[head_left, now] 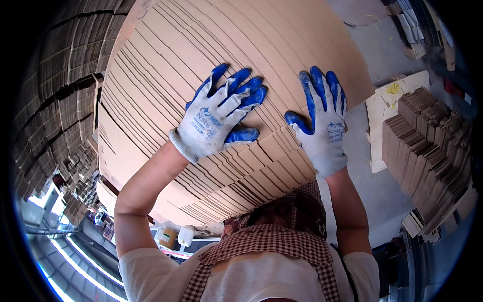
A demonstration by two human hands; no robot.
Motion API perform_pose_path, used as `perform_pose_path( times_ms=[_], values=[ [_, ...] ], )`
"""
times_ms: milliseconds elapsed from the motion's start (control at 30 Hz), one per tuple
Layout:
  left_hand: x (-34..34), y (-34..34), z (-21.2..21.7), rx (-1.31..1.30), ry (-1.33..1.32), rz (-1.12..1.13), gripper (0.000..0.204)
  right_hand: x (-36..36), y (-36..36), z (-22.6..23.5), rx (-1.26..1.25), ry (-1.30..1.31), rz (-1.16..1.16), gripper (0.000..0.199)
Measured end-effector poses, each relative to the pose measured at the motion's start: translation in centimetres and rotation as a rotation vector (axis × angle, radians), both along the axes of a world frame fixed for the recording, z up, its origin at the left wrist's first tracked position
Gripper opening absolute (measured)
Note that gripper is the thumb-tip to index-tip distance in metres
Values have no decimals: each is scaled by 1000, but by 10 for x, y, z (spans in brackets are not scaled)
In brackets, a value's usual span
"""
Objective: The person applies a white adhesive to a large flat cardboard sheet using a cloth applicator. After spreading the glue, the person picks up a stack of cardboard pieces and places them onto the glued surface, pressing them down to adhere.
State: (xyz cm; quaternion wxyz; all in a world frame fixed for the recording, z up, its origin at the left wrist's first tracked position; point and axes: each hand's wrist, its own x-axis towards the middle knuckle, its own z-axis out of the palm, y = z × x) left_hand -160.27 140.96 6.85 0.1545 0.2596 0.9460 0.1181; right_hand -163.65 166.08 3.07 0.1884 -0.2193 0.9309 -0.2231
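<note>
Overlapping brown cardboard sheets [166, 55] spread in a fanned row in front of me, their edges stepping like shingles. Both my hands wear pale grey work gloves with blue-coated fingers and rest on the cardboard. Palm down, my left hand [214, 113] lies across the stepped edges near the middle, fingers spread and thumb pointing right. Over by the right side of the row, my right hand [324, 118] lies with fingers stretched away from me and thumb out to the left. Neither hand grips anything that shows.
Bundled flat cardboard [75, 55] is piled high on the left. To the right stand more stacked cardboard pieces [422, 136], beside a pale board [397, 100] with a yellow mark. A white plastic container [186, 235] is near the lower left, close to my body.
</note>
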Motion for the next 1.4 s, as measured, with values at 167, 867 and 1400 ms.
perform_pose_path(
  times_ms=[167, 867, 1400],
  values=[
    [4, -3, 2, -26, -36, -1, 74, -2, 0, -1, -36, 29, -6, 89],
    [12, -7, -1, 166, 37, -37, 70, 10, -10, 5, -96, 20, -35, 90],
    [20, -2, -15, 256, -8, -54, 74, 5, -7, 1, -85, 0, -16, 85]
  ],
)
